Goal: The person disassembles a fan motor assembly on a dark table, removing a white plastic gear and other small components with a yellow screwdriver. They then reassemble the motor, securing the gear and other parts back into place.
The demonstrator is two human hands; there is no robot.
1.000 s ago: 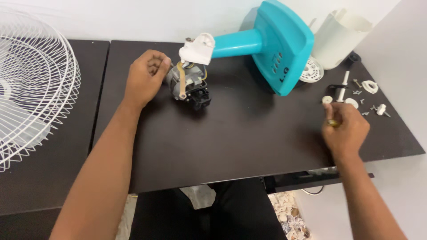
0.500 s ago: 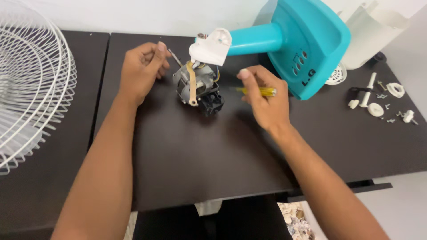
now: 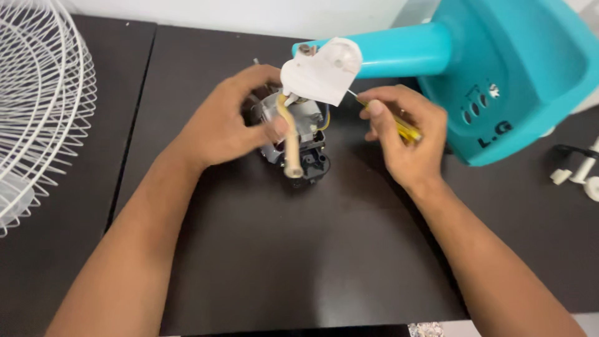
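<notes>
Left hand (image 3: 228, 128) is wrapped around the fan motor (image 3: 293, 140), fingers curled over its far and left sides, thumb on the near side by the tan lever (image 3: 290, 146) that hangs down the motor's front. Motor sits on the dark bench (image 3: 281, 249), directly right of the left palm, and between both hands. Right hand (image 3: 405, 140) is closed on a yellow-handled screwdriver (image 3: 402, 126); handle lies across the fingers, thin shaft runs up-left from the fingertips toward the white bracket (image 3: 321, 75). Tip contact point: can't tell, too fine to see. White bracket sits just above the motor, touching its top, and caps the end of the teal fan neck (image 3: 399, 53). Neck runs right, passing just beyond the right hand's fingertips, into the teal fan base (image 3: 530, 68), which lies tipped on its side, close behind the right hand's knuckles. White wire fan guard (image 3: 37, 106) is well left of the left hand, across the seam on the next bench panel. Small white plastic parts (image 3: 577, 175) lie well right of the right hand at the frame edge.
</notes>
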